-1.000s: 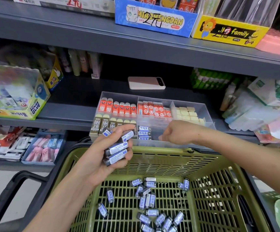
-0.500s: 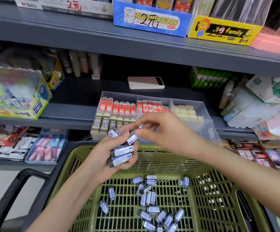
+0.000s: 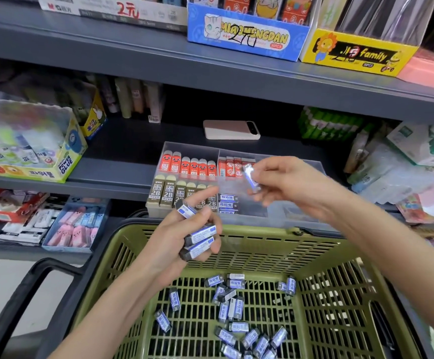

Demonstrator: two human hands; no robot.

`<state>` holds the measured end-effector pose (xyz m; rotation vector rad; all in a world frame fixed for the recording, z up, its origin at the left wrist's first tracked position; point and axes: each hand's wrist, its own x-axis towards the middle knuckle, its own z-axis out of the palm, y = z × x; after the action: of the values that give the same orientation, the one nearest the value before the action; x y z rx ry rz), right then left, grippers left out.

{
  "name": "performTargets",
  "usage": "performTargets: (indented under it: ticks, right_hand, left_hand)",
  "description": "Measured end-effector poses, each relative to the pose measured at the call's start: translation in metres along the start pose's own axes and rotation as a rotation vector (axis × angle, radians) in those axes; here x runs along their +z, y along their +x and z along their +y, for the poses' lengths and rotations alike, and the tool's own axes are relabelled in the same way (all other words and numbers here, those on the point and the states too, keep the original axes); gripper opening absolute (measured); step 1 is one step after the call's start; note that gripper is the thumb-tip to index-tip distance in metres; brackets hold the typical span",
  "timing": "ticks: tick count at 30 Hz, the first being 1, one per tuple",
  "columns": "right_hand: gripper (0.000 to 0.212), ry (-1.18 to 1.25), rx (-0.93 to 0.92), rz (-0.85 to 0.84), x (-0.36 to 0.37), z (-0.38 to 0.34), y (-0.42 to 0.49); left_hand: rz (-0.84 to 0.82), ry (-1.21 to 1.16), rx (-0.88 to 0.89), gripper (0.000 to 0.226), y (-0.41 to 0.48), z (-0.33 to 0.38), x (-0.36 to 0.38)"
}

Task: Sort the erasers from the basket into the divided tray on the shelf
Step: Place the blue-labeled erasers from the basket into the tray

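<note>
**One eraser on its way to the tray**

Your right hand (image 3: 286, 187) is pinching a single small blue-and-white wrapped eraser (image 3: 250, 177) between thumb and fingertips, blurred with motion, and holding it over the clear plastic divided tray (image 3: 311, 165) on the grey shelf (image 3: 107, 174). Your left hand (image 3: 182, 239) is closing around a stack of several of the same blue-labelled erasers (image 3: 200, 238), just above the near rim of the olive-green plastic basket (image 3: 262, 238).

In the tray, a short stack of matching erasers (image 3: 228, 203) is already sitting in the front middle compartment, beside rows of brown 2B erasers (image 3: 168, 194) and in front of red ones (image 3: 188, 165). Most of the job is remaining, by the look of it: some two dozen loose erasers (image 3: 232, 310) are lying on the basket floor.

Half a second ago your right hand was reaching into the left hand's stack; now it is lifting clear, carrying one eraser up and to the right.
</note>
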<state>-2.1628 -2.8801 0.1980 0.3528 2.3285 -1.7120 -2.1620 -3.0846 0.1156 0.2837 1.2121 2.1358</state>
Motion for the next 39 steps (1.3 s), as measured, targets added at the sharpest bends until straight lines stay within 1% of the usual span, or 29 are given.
performTargets:
  ticks: [2, 4, 6, 7, 9, 14, 18, 20, 23, 28, 30, 32, 34, 35, 36, 37, 39]
  right_hand:
    - [0.005, -0.361, -0.036, -0.024, -0.017, 0.001, 0.009]
    - [0.006, -0.697, -0.033, -0.032, -0.024, 0.004, 0.02]
    - [0.008, -0.973, -0.05, -0.051, -0.02, 0.004, 0.028]
    - [0.008, -1.062, -0.063, -0.059, -0.016, 0.005, 0.031]
    - [0.008, -1.159, -0.084, -0.033, -0.008, 0.009, 0.035]
    - [0.01, -1.263, -0.183, 0.049, 0.006, 0.023, 0.036]
    - [0.016, -1.361, -0.264, 0.126, 0.006, 0.032, 0.032]
    - [0.018, -1.416, -0.287, 0.145, 0.009, 0.035, 0.03]
    - [0.019, -1.409, -0.292, 0.131, 0.013, 0.037, 0.031]
    - [0.024, -1.392, -0.291, 0.056, 0.007, 0.036, 0.029]
    - [0.027, -1.37, -0.292, 0.061, 0.005, 0.032, 0.026]
    - [0.026, -1.264, -0.334, 0.111, 0.005, 0.027, 0.021]
    - [0.022, -0.984, -0.412, 0.116, 0.012, 0.019, 0.012]
    - [0.02, -0.816, -0.457, 0.086, 0.018, 0.014, 0.007]
    - [0.021, -0.714, -0.496, 0.043, 0.026, 0.009, 0.003]
    - [0.026, -0.681, -0.521, -0.002, 0.035, 0.005, -0.002]
    - [0.034, -0.726, -0.551, -0.083, 0.049, 0.002, -0.006]
  left_hand:
    - [0.0, -0.022, -0.004, 0.037, 0.001, 0.001, -0.002]
    - [0.006, -0.021, -0.004, 0.036, 0.001, 0.001, -0.004]
    - [0.018, -0.018, 0.0, 0.036, 0.002, 0.001, -0.006]
    - [0.022, -0.018, 0.002, 0.035, 0.002, 0.001, -0.006]
    - [0.028, -0.014, 0.004, 0.035, 0.002, 0.001, -0.007]
    - [0.02, -0.005, 0.004, 0.034, 0.002, 0.0, -0.01]
    - [0.02, -0.012, -0.001, 0.044, 0.003, 0.0, -0.01]
    - [0.02, -0.011, 0.0, 0.045, 0.003, 0.0, -0.01]
    - [0.024, -0.006, 0.003, 0.044, 0.003, 0.0, -0.011]
    - [0.038, -0.015, -0.008, 0.038, 0.002, 0.0, -0.011]
    - [0.058, -0.043, -0.045, 0.048, 0.002, 0.0, -0.009]
    - [0.052, -0.066, -0.072, 0.061, 0.003, 0.0, -0.007]
    - [0.036, -0.065, -0.095, 0.072, 0.003, 0.001, -0.005]
    - [0.023, -0.061, -0.11, 0.077, 0.003, 0.001, -0.004]
    - [0.004, -0.054, -0.127, 0.081, 0.003, 0.0, -0.004]
    - [-0.016, -0.046, -0.146, 0.086, 0.003, -0.001, -0.004]
    - [-0.047, -0.029, -0.176, 0.089, 0.002, -0.003, -0.005]
